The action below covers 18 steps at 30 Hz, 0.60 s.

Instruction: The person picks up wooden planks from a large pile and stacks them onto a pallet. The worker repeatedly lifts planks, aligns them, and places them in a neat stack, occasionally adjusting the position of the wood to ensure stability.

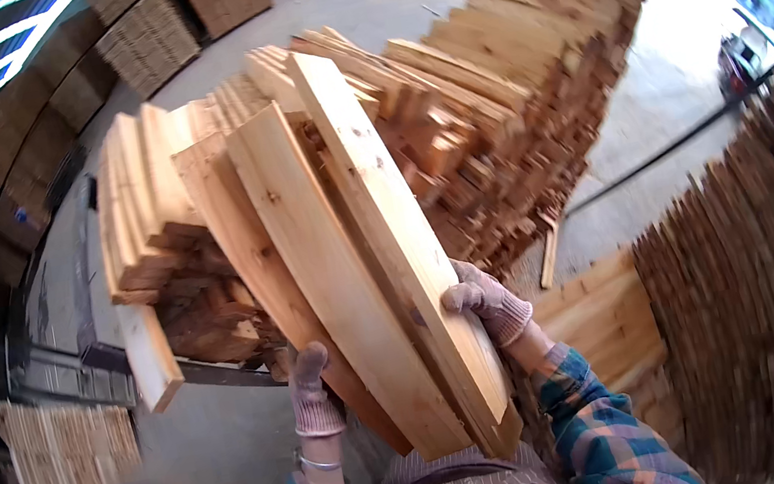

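Head camera, and we've got long boards (344,279) slanting up before us; our gloved left hand (312,391) grips their left edge; our right hand (492,302) clamps their right side (thumb on the face); beyond lies a big plank pile (504,147); a tall brown stack (747,307) stands off right.

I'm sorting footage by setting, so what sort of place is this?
Probably a sawmill or lumber warehouse: there are loose wooden planks held up in front, a tall stack of boards at the right, and block-shaped wood stacks at the upper left.
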{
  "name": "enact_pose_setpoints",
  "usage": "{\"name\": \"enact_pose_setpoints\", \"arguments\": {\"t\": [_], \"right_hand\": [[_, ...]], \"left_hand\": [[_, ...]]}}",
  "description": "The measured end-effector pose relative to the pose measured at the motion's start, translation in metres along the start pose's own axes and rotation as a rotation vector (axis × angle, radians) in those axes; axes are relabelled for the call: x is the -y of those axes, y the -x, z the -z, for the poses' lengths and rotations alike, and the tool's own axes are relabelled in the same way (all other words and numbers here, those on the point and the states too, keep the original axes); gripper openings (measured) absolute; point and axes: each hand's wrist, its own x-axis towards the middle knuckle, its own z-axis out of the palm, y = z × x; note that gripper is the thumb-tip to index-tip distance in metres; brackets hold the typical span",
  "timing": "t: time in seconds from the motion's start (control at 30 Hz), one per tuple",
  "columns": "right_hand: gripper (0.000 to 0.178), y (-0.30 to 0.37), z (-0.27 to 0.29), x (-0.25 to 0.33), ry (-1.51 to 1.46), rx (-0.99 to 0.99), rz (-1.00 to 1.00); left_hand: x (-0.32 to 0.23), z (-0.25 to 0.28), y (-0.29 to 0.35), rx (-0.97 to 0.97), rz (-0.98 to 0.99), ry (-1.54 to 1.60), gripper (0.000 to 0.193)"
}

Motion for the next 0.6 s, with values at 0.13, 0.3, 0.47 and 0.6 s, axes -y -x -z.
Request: {"name": "enact_pose_setpoints", "arguments": {"t": [0.13, 0.3, 0.47, 0.6], "right_hand": [[0.088, 0.106, 0.014, -0.004, -0.239, -0.199, 0.113], [0.085, 0.275, 0.058, -0.062, -0.187, -0.555, 0.299], [0.072, 0.444, 0.047, -0.123, -0.296, -1.003, 0.371], [0.064, 0.595, 0.034, -0.177, -0.466, -1.486, 0.224]], "left_hand": [[0.035, -0.017, 0.054, 0.189, 0.099, -0.003, 0.062], [0.12, -0.096, 0.107, 0.589, 0.363, -0.238, 0.084], [0.205, -0.163, 0.199, 0.872, 0.478, -0.499, 0.062], [0.303, -0.217, 0.336, 1.034, 0.747, -0.501, 0.044]]}}
